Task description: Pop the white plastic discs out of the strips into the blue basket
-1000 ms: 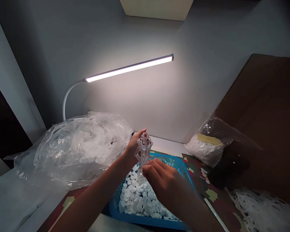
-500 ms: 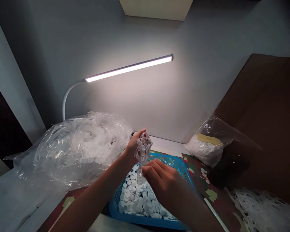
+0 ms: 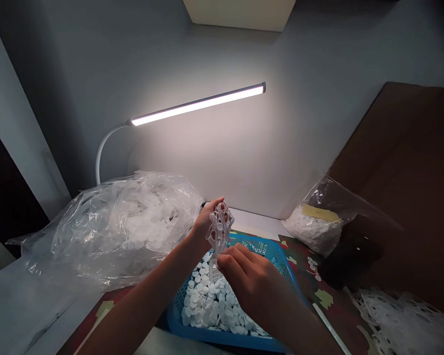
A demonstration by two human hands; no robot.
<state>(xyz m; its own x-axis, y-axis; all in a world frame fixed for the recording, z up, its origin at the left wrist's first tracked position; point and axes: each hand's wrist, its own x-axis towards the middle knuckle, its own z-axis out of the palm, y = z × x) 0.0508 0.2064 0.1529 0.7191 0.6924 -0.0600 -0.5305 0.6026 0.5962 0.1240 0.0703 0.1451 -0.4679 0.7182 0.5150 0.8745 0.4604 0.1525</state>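
My left hand (image 3: 204, 222) is closed around a bunch of white plastic sheets with round cut-outs (image 3: 219, 228), held upright over a basket. My right hand (image 3: 249, 273) is closed at the lower end of these sheets, thumb and fingers pinched together; what exactly lies between the fingertips is hidden. Below both hands stands the blue plastic basket (image 3: 203, 337). Many small white discs (image 3: 212, 308) fill its bottom.
A large clear bag (image 3: 107, 236) of white pieces lies left. At the right are a smaller bag (image 3: 313, 229) with a yellow label, a few loose discs (image 3: 313, 266) and a pile of holed white sheets (image 3: 407, 318). A lit lamp (image 3: 200, 104) hangs above.
Almost nothing differs. My right hand keeps its pinch at the lower end of the sheets, and the left hand stays in place.
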